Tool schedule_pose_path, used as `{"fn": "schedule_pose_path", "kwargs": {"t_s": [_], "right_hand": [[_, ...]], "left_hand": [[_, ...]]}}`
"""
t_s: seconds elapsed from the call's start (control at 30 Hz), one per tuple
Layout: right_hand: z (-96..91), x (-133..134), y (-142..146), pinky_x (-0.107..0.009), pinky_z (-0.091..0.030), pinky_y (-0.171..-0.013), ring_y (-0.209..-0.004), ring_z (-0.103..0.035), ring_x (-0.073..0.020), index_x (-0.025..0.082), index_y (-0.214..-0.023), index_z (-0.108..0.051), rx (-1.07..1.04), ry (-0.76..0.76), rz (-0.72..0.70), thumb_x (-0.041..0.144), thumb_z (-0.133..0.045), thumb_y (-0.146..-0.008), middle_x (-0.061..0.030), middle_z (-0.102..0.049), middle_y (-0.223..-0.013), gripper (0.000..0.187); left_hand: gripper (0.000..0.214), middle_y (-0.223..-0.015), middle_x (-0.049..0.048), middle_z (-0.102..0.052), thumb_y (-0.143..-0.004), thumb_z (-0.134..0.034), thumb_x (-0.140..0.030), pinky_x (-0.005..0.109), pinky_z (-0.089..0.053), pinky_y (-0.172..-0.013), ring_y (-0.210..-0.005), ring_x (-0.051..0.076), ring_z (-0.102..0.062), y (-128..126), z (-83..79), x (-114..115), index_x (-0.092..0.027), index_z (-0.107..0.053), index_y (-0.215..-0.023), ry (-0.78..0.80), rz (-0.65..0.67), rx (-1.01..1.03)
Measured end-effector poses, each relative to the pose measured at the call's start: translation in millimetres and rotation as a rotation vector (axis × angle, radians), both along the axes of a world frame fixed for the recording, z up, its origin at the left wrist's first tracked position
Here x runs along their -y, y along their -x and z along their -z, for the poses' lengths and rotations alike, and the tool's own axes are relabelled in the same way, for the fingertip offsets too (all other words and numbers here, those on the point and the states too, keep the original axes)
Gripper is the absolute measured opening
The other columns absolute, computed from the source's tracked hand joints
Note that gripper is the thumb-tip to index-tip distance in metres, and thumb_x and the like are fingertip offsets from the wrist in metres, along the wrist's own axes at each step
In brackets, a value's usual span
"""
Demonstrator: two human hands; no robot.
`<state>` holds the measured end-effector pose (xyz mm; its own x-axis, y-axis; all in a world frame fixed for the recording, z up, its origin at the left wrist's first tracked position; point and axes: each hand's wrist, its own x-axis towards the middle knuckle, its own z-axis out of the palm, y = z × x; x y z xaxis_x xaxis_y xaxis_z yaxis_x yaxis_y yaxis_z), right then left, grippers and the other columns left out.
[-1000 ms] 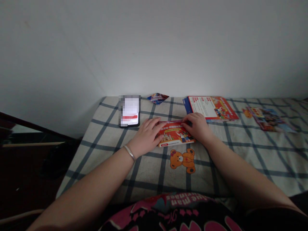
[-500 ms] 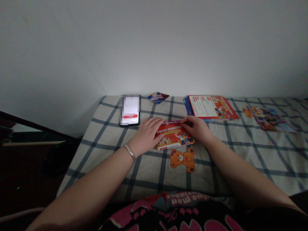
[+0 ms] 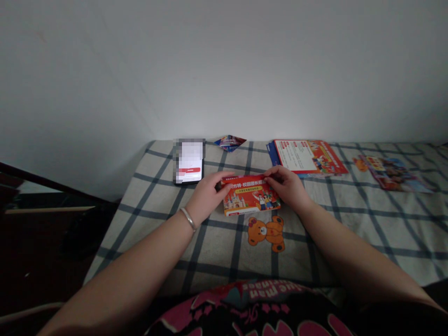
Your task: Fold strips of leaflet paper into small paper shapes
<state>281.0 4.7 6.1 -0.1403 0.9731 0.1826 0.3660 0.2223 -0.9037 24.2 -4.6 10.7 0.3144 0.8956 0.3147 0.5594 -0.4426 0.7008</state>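
Note:
A folded red and orange leaflet (image 3: 250, 196) with cartoon figures lies on a checked cloth (image 3: 315, 224), its far edge raised. My left hand (image 3: 206, 196), a silver bangle on its wrist, pinches the leaflet's upper left corner. My right hand (image 3: 287, 185) pinches its upper right corner. An orange bear print (image 3: 266, 232) on the cloth sits just below the leaflet.
A phone (image 3: 189, 161) with a lit screen lies to the left of my hands. A small folded paper shape (image 3: 229, 142) rests by the white wall. A stack of red leaflets (image 3: 308, 156) and another colourful leaflet (image 3: 394, 173) lie to the right. The cloth's left edge drops into dark space.
My hands went from pressing flat on the leaflet to pinching its two upper corners. The leaflet's far edge has lifted and it shifted slightly left.

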Motion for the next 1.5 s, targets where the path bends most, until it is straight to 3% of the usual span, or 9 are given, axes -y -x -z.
{"fn": "schedule_pose_path", "kwargs": {"t_s": [0.13,0.33,0.43,0.9,1.23,1.5], "right_hand": [[-1.4,0.9,2.9,-0.033,-0.053,-0.072,-0.079,-0.065,-0.0174,0.023,-0.088,-0.058,-0.034,0.006,0.018,0.038,-0.063,-0.08,-0.0025,-0.068,-0.084,0.018],[-6.3,5.2,6.0,-0.03,-0.052,-0.061,-0.069,-0.065,-0.017,0.025,-0.107,-0.052,-0.103,0.119,0.002,0.042,-0.064,-0.08,0.0001,-0.068,-0.077,0.034],[-8.7,7.0,7.6,-0.031,-0.053,-0.061,-0.069,-0.066,-0.0177,0.026,-0.108,-0.051,-0.15,0.164,-0.011,0.043,-0.065,-0.08,0.0003,-0.069,-0.078,0.036],[-5.0,5.6,8.3,-0.026,-0.048,-0.051,-0.06,-0.064,-0.015,0.027,-0.096,-0.057,-0.196,0.114,0.04,0.036,-0.068,-0.078,0.0036,-0.068,-0.069,0.022],[-6.1,4.9,9.0,-0.032,-0.054,-0.069,-0.077,-0.068,-0.017,0.024,-0.093,-0.065,-0.151,-0.008,0.063,0.034,-0.066,-0.078,-0.002,-0.072,-0.084,0.018],[-4.9,3.7,7.3,-0.029,-0.05,-0.061,-0.068,-0.066,-0.0156,0.023,-0.094,-0.063,-0.135,0.014,0.081,0.036,-0.063,-0.081,-0.0002,-0.07,-0.074,0.018]], "left_hand": [[0.032,-0.111,0.0035,-0.069,-0.087,-0.055,-0.023,0.03,-0.056,-0.069,-0.08,0.015,-0.066,-1.4,-2.0,2.8,-0.024,-0.062,-0.118,0.049,-0.025,0.114],[0.027,-0.104,0.0034,-0.071,-0.089,-0.054,-0.025,0.028,-0.055,-0.065,-0.073,0.013,-0.064,-1.0,-1.5,1.9,-0.021,-0.064,-0.114,0.043,-0.072,0.199],[0.025,-0.098,0.0023,-0.071,-0.09,-0.054,-0.025,0.026,-0.054,-0.063,-0.068,0.012,-0.063,-0.4,-0.3,0.7,-0.021,-0.063,-0.114,0.051,-0.086,0.199],[0.019,-0.092,0.0006,-0.071,-0.085,-0.06,-0.019,0.023,-0.053,-0.064,-0.07,0.011,-0.064,-1.5,0.4,-0.6,-0.02,-0.065,-0.104,0.057,-0.101,0.282],[0.016,-0.088,0.0002,-0.07,-0.087,-0.059,-0.019,0.021,-0.051,-0.061,-0.066,0.009,-0.061,-2.2,0.3,-1.0,-0.02,-0.065,-0.102,0.053,-0.095,0.278],[0.021,-0.097,0.0026,-0.071,-0.09,-0.055,-0.019,0.026,-0.055,-0.069,-0.077,0.012,-0.066,-1.2,6.4,-2.8,-0.02,-0.063,-0.109,0.072,-0.069,0.3]]}}
